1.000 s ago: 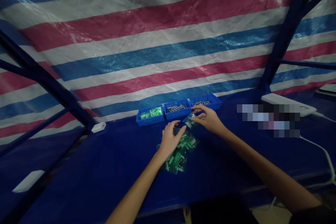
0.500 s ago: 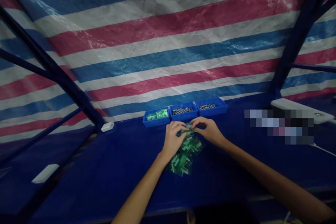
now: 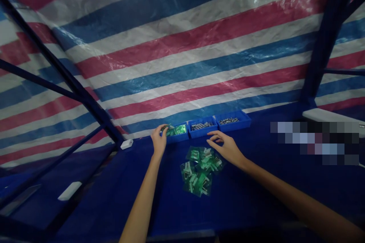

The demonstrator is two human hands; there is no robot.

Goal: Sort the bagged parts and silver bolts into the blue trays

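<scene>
My left hand (image 3: 159,140) is at the left end of a blue bin (image 3: 177,138) of small green plastic bags (image 3: 179,129). Its thumb and fingertips close on a green bag at the bin's edge, partly hidden by the fingers. My right hand (image 3: 226,148) hovers over the table just beyond the pile, fingers slightly curled and apart from the thumb, holding nothing. Below and between the hands lies a loose pile of clear green bags (image 3: 201,180) with pale and metallic small parts inside.
Beside the bag bin stand a blue bin of silvery cylindrical parts (image 3: 203,126) and another of small metal pieces (image 3: 229,120). A white box (image 3: 127,144) sits by the left post. A white device (image 3: 327,115) lies at the right. Striped sheeting (image 3: 199,57) hangs behind.
Both hands have parted from the bag they held together, and a bag now lies at the pile's far side. My left hand has moved left to the bag bin; my right hand has opened.
</scene>
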